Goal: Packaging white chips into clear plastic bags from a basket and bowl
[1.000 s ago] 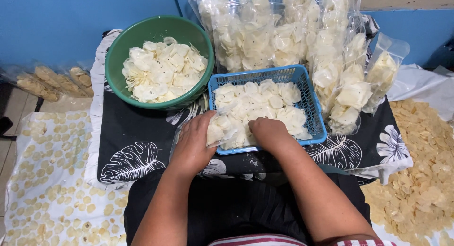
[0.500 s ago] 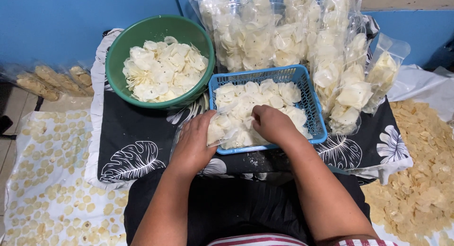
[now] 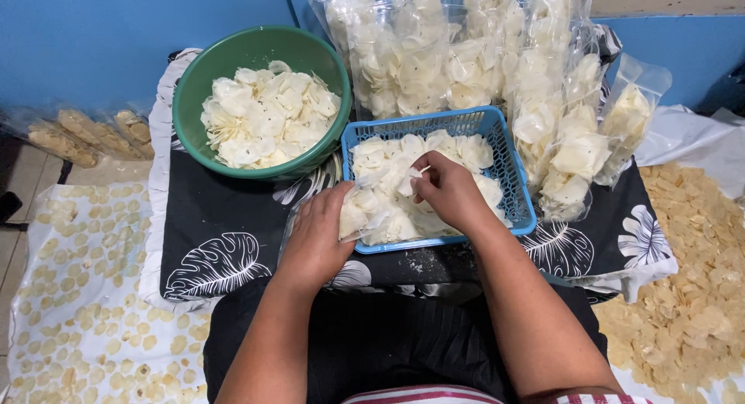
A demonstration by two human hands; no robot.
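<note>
The right hand [image 3: 448, 191] pinches a few pale chips [image 3: 411, 180] between its fingertips, inside the blue basket [image 3: 512, 167]. The left hand [image 3: 317, 237] grips a clear plastic bag [image 3: 365, 210] — part-filled with chips — against the basket's near-left corner. The basket sits at the middle of a black leaf-print cloth [image 3: 225, 241]. A green bowl [image 3: 194, 93] of chips stands at the cloth's far-left corner — filled bags [image 3: 481, 55] line its far edge.
</note>
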